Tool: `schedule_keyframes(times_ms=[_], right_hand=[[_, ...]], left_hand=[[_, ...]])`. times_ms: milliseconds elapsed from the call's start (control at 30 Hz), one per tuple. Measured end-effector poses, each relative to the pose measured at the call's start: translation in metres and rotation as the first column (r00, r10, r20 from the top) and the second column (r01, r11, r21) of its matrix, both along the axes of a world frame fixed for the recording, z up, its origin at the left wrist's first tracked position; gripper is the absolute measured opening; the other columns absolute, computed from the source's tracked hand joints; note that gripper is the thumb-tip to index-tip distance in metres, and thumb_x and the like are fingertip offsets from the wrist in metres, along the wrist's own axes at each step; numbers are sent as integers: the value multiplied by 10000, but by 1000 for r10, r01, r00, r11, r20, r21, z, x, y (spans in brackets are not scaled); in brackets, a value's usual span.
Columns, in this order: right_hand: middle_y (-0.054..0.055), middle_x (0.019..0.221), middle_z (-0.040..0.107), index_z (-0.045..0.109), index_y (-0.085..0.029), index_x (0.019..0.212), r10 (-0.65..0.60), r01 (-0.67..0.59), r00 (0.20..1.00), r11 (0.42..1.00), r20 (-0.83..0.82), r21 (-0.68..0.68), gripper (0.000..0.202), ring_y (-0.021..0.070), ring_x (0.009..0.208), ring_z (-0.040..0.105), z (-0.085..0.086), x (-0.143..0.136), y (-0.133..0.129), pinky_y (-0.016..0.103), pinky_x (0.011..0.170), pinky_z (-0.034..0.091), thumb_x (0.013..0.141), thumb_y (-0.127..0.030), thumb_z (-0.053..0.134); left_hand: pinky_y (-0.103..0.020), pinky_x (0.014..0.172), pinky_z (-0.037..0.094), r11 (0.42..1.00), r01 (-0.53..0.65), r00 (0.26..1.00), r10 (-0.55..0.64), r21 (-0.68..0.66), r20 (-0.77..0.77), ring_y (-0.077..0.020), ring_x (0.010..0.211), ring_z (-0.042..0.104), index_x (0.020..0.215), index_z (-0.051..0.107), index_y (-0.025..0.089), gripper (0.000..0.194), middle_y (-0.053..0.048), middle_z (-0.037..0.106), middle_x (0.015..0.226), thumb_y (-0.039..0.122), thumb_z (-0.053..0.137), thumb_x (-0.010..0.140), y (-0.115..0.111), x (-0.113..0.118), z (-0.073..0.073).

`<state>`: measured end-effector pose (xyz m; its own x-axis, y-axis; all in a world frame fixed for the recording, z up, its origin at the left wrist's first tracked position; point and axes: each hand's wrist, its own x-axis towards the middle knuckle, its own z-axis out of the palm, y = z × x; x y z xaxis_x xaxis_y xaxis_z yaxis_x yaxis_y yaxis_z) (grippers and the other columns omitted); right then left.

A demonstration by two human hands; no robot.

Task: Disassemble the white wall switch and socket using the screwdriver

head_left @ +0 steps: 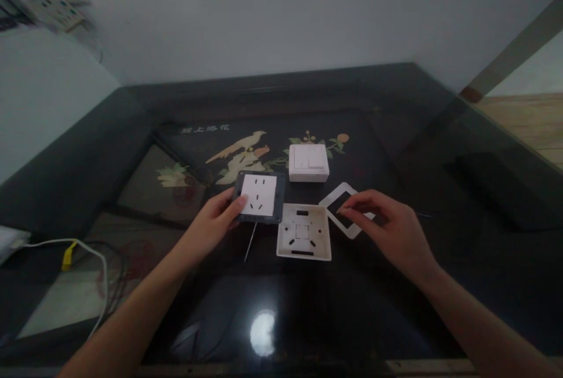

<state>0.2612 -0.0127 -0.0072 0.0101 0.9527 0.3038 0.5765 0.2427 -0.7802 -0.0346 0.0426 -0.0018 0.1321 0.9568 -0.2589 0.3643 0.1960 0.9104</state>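
Note:
My left hand (222, 214) grips a wall socket panel (258, 193) with a white face and dark grey surround, thumb on the front. A white mounting box (304, 232) lies open side up just right of the panel. Over a white cover frame (347, 232) my right hand (385, 220) holds its thumb and fingertips pinched together; whatever is between them is too small to make out. Behind the box sits a white switch (308, 162) on its own box. A thin metal rod (250, 243) lies below the panel, its upper end hidden.
The glossy dark table (352, 307) bears an inlaid bird and flower picture. On the left, a white cable (99, 255) with a yellow tag (67, 256) runs across it. Power strips (55, 6) hang at the upper left. A pale wall (264, 20) bounds the far edge.

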Motion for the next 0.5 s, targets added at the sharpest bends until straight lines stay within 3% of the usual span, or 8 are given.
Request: schedule_keyframes(times_ms=[167,300,500], right_hand=[[29,786,726,674,-182,994,22,-13,989,998,145,-63,175,160,653,704,-16,17,15,271,579,570,871,-166,551],[46,805,691,687,-188,881,48,-31,971,997,236,-77,229,176,693,678,-26,20,20,302,605,545,860,-124,468],[78,911,696,666,-188,915,125,-76,931,985,344,-154,179,217,823,686,-34,12,17,365,738,549,907,-213,488]], left_hand=[[-281,642,485,981,54,943,11,185,-332,-247,807,637,856,645,178,407,-53,707,835,567,525,844,39,-35,-4],[-288,591,416,973,36,884,77,230,-461,-230,677,577,687,590,180,347,-29,622,644,498,517,804,62,-59,-12],[-301,647,452,965,31,821,125,262,-558,-240,689,604,675,613,194,338,-19,657,640,481,487,801,75,-74,-28]])
